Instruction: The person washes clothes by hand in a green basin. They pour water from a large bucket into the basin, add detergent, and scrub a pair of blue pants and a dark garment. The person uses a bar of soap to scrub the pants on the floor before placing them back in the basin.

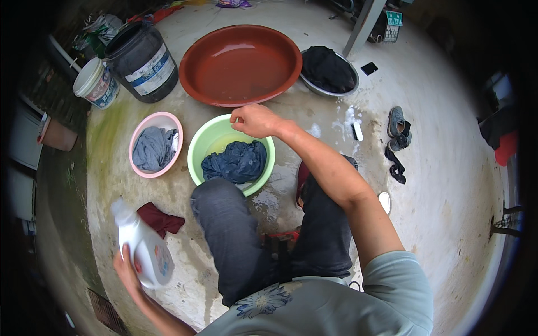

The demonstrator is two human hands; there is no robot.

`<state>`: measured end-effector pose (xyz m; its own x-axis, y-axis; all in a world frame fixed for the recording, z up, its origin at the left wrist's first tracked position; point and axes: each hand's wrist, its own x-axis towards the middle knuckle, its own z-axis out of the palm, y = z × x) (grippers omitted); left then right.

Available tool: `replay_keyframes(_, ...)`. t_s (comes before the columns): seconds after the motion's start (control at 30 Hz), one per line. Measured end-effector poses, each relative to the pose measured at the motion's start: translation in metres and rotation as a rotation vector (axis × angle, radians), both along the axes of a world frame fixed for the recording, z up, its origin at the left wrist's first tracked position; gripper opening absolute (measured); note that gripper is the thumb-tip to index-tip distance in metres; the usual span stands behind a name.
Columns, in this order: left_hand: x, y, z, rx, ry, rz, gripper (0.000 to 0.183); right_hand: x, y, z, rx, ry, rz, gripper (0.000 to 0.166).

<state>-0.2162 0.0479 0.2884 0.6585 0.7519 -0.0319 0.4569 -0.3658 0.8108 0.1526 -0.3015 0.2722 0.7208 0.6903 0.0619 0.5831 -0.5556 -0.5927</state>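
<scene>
My left hand (128, 269) grips a white plastic detergent bottle (145, 252) at the lower left, beside a maroon cloth (162, 219) on the ground. My right hand (255, 121) is over the far rim of a light green basin (194, 161), its fingers curled; whether something small is between them I cannot tell. In that basin dark blue wet cloth (235, 161) lies in yellowish water. To its left a pink basin (133, 165) holds grey-blue clothing (152, 148).
A large red-brown basin (239, 71) with water stands beyond. Right of it, black cloth (325, 69) fills a metal basin (355, 86). A black bucket (143, 63), a phone (370, 68), a white brush (357, 131) and shoes (396, 122) are around.
</scene>
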Motion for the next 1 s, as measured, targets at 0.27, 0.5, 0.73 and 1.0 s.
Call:
replay_keyframes(0.27,0.206,-0.085,0.058,0.256,0.033,-0.588,0.039,0.001,-0.003,0.022,0.458,0.504,-0.229,0.068)
replay_keyframes(0.5,0.286,-0.144,0.024,0.402,0.065,-0.749,0.042,0.011,-0.008,0.035,0.326,0.601,-0.328,0.085)
replay_keyframes(0.73,0.300,-0.146,-0.012,0.246,0.210,-0.822,0.049,0.023,-0.006,-0.020,0.013,0.130,-0.281,0.061)
replay_keyframes(1.0,0.300,-0.103,-0.022,0.263,0.259,-0.771,0.050,0.024,-0.007,0.001,0.084,-0.078,0.214,0.038)
